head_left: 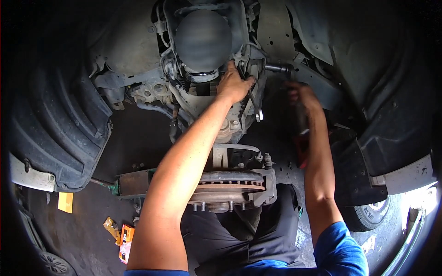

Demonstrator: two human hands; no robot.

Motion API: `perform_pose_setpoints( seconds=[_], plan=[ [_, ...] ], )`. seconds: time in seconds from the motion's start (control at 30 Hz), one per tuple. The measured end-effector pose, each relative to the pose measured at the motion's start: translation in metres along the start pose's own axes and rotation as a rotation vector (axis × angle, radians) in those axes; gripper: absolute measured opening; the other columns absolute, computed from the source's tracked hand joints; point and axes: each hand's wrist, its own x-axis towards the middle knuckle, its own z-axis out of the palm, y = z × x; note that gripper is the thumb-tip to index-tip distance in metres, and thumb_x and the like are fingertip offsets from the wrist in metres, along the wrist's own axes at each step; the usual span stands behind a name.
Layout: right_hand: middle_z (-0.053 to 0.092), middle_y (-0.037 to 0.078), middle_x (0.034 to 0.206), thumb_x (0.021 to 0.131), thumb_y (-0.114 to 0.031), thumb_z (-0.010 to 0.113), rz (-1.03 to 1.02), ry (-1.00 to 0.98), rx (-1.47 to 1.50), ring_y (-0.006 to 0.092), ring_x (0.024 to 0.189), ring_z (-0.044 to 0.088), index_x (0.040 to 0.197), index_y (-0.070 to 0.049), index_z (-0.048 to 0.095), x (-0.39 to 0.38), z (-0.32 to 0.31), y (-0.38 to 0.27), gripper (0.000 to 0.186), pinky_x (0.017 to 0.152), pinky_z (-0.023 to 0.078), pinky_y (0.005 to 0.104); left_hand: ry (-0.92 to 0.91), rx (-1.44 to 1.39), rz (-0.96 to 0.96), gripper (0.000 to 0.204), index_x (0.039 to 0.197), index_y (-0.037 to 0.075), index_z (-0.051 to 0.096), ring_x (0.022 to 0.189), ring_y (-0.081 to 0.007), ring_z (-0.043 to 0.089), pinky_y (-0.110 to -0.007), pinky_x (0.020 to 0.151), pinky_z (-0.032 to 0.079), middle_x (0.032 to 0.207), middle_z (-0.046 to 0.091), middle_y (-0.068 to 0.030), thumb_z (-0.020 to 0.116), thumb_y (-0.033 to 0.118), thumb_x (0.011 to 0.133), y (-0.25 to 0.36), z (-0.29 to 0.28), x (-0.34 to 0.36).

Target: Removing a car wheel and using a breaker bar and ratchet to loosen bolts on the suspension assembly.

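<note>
My left hand (235,86) reaches up into the wheel well beside the upper suspension. Its fingers are bent around the upper part of a combination wrench (254,102), whose ring end hangs down toward the right. Farther right, my right hand (302,95), smeared by motion, is wrapped around the handle of a ratchet wrench (289,70). The ratchet's long socket (273,67) points left at the suspension bracket. Below my left hand is the brake disc (225,177) with its wheel studs, and the brake caliper (268,184) sits at its right edge. A round blurred patch hides the top middle.
Dark plastic liners (60,133) curve around both sides. A green jack bar (103,184) reaches in from the left. An orange box (125,241) and a yellow paper piece (66,202) lie on the floor. At the right lies a tyre (368,216).
</note>
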Motion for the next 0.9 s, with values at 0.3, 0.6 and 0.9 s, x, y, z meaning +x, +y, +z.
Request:
perform_pose_setpoints(
  seconds=[0.3, 0.6, 0.9],
  plan=[
    [0.063, 0.007, 0.088, 0.093, -0.018, 0.051, -0.307, 0.2, 0.194, 0.0173, 0.071, 0.058, 0.112, -0.001, 0.059, -0.003, -0.027, 0.028, 0.027, 0.064, 0.05, 0.0319, -0.028, -0.124, 0.1, 0.089, 0.141, -0.004, 0.02, 0.125, -0.0369, 0.047, -0.036, 0.106, 0.036, 0.134, 0.046, -0.0291, 0.069, 0.036, 0.078, 0.003, 0.023, 0.011],
    [0.057, 0.007, 0.088, 0.094, -0.028, 0.052, -0.102, 0.022, 0.178, 0.0158, 0.065, 0.057, 0.11, -0.003, 0.061, -0.012, -0.046, 0.079, 0.032, 0.056, 0.046, 0.0279, -0.046, -0.186, 0.152, 0.085, 0.14, -0.005, 0.021, 0.124, -0.0378, 0.048, -0.037, 0.106, 0.036, 0.133, 0.047, -0.0302, 0.068, 0.033, 0.08, 0.043, 0.034, 0.004],
    [0.06, 0.01, 0.092, 0.091, -0.028, 0.058, 0.675, -0.309, 0.819, 0.0193, 0.069, 0.061, 0.119, -0.003, 0.054, -0.004, -0.056, -0.087, 0.037, 0.063, 0.05, 0.0325, 0.085, -0.001, 0.078, 0.086, 0.139, -0.007, 0.022, 0.123, -0.0383, 0.049, -0.036, 0.106, 0.036, 0.13, 0.049, -0.0307, 0.068, 0.036, 0.08, -0.016, -0.008, 0.002]
  ],
)
